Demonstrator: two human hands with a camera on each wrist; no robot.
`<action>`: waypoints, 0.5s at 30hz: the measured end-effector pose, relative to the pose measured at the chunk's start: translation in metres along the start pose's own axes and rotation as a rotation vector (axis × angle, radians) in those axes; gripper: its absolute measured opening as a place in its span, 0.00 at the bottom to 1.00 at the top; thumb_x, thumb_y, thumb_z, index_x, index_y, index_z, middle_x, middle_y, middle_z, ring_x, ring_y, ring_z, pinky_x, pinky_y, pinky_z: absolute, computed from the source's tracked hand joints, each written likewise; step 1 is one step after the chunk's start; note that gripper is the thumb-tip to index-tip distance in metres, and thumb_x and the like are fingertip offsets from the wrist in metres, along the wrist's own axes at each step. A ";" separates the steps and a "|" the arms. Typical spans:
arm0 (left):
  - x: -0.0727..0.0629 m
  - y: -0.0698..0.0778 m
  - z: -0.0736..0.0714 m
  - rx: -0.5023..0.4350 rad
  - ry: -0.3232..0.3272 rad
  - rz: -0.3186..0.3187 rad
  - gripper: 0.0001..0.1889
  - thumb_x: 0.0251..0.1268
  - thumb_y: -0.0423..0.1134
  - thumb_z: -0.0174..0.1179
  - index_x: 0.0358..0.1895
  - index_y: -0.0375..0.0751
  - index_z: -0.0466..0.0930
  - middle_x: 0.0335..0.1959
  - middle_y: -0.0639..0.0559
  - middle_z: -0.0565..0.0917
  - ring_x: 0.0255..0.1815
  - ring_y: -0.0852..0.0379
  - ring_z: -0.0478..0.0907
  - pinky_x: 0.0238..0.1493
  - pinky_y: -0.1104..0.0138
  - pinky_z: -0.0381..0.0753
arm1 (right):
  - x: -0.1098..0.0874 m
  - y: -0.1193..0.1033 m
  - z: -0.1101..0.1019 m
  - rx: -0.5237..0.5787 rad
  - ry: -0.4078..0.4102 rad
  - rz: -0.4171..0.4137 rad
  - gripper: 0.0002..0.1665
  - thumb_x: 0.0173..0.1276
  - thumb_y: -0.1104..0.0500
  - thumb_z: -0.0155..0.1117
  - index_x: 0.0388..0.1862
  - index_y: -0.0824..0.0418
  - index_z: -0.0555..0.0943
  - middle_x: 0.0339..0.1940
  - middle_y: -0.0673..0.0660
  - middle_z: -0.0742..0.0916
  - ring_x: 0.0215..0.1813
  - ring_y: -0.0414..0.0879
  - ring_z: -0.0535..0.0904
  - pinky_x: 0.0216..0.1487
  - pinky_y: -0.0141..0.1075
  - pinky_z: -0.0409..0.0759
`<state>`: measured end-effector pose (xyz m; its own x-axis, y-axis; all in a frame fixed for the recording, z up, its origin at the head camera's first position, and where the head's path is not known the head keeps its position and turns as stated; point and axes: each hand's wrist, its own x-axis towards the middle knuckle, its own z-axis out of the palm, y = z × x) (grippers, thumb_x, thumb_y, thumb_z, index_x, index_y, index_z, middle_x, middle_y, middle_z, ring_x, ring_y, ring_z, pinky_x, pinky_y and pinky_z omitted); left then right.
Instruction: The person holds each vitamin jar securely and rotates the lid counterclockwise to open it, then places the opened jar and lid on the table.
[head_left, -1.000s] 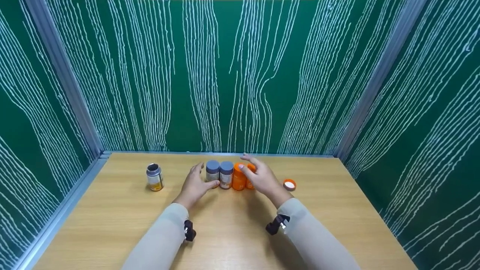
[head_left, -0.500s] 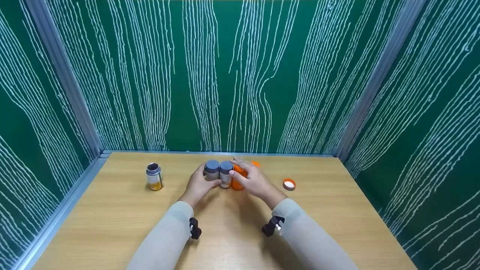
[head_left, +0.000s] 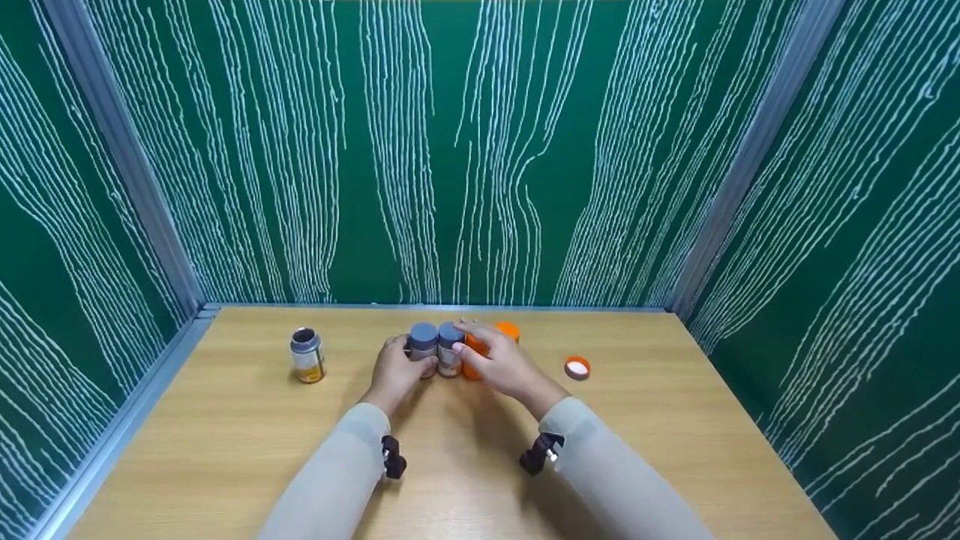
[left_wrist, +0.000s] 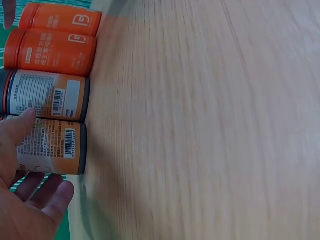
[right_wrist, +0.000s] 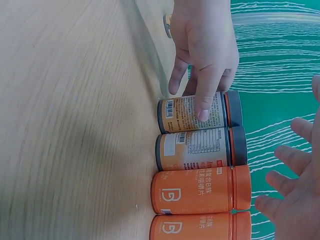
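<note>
"What is the left hand (head_left: pixel 396 371) gripping?"

"It's holding the leftmost grey-lidded jar (right_wrist: pixel 187 112), a smooth, upright cylinder with a tan and grey printed label. The thumb is pressing its front and the fingers are reaching round its outer side."

"And the right hand (head_left: pixel 504 364)?"

"Its fingers are spreading loosely, near the lids of the orange pair. I can't tell whether any are touching."

"What's standing between the hands?"

"A second grey-lidded jar (right_wrist: pixel 200 148) is touching the first, then a satiny orange jar (right_wrist: pixel 200 190) and its orange twin (right_wrist: pixel 200 227) are completing the tight row."

"Farther out?"

"A lidless jar (head_left: pixel 307 356), dark-mouthed, is standing apart on the left; a small round cap (head_left: pixel 577 367), orange-rimmed and white inside, is lying on the right."

"And the surroundings?"

"The bench (head_left: pixel 450 480) is showing fine, pale wood grain. Green panels (head_left: pixel 450 150) are rising around it, streaked with wavy white lines, and straight metallic posts (head_left: pixel 127 150) are edging the corners."
</note>
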<state>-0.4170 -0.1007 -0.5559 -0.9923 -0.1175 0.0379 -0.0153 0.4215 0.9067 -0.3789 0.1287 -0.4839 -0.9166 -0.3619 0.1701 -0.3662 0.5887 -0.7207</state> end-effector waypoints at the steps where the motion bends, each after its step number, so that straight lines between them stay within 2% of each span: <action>1: 0.000 0.000 0.000 -0.006 -0.004 -0.006 0.36 0.73 0.38 0.79 0.80 0.31 0.76 0.80 0.34 0.79 0.84 0.36 0.76 0.89 0.42 0.69 | 0.000 0.000 0.000 0.001 0.002 -0.001 0.34 0.88 0.37 0.64 0.86 0.42 0.77 0.92 0.53 0.72 0.93 0.61 0.65 0.93 0.66 0.59; 6: -0.002 0.004 -0.002 -0.040 -0.005 -0.014 0.35 0.76 0.37 0.77 0.80 0.32 0.75 0.78 0.35 0.82 0.82 0.37 0.78 0.87 0.42 0.72 | -0.001 0.000 -0.002 0.006 -0.006 -0.009 0.35 0.87 0.34 0.63 0.87 0.41 0.76 0.92 0.52 0.72 0.93 0.60 0.65 0.93 0.66 0.59; 11: -0.006 0.008 -0.010 -0.004 0.026 0.050 0.34 0.74 0.39 0.78 0.78 0.34 0.77 0.74 0.36 0.85 0.77 0.36 0.83 0.83 0.42 0.79 | -0.001 0.003 -0.002 0.027 -0.006 -0.011 0.36 0.87 0.33 0.63 0.86 0.41 0.77 0.92 0.52 0.73 0.93 0.61 0.66 0.92 0.68 0.60; 15: -0.010 0.018 -0.020 0.026 0.030 0.086 0.36 0.72 0.41 0.80 0.78 0.37 0.78 0.73 0.37 0.84 0.76 0.37 0.83 0.83 0.40 0.78 | -0.002 0.004 -0.003 0.049 -0.002 0.014 0.35 0.87 0.33 0.62 0.86 0.39 0.76 0.92 0.52 0.74 0.92 0.62 0.66 0.91 0.70 0.62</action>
<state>-0.4051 -0.1097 -0.5315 -0.9860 -0.1066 0.1285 0.0666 0.4545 0.8883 -0.3797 0.1343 -0.4851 -0.9213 -0.3553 0.1583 -0.3447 0.5575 -0.7552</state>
